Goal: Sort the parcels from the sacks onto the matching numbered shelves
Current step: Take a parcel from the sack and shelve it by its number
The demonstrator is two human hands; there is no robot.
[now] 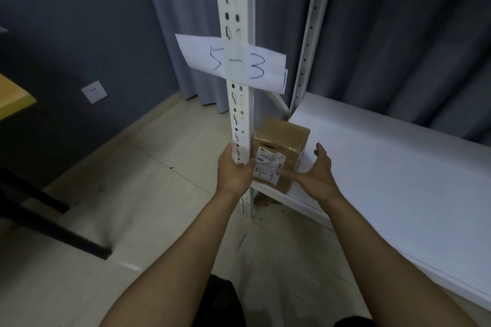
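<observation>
A small brown cardboard parcel point(285, 138) sits on the left end of the white shelf board point(385, 167), right beside the upright post. Its front label point(265, 168) reads 5-3. A paper sign point(233, 61) taped to the post also reads 5-3. My left hand point(233, 170) is at the post and the parcel's left front corner, fingers extended, thumb at the label. My right hand point(317, 171) is spread open at the parcel's right front; its thumb touches the front face and its fingers stand off the right side.
The white slotted upright post point(240, 119) stands between my left hand and the parcel. Grey curtains point(398, 34) hang behind the shelf. A wooden table corner point(13, 98) with black legs point(53, 231) is at the left, over a tiled floor.
</observation>
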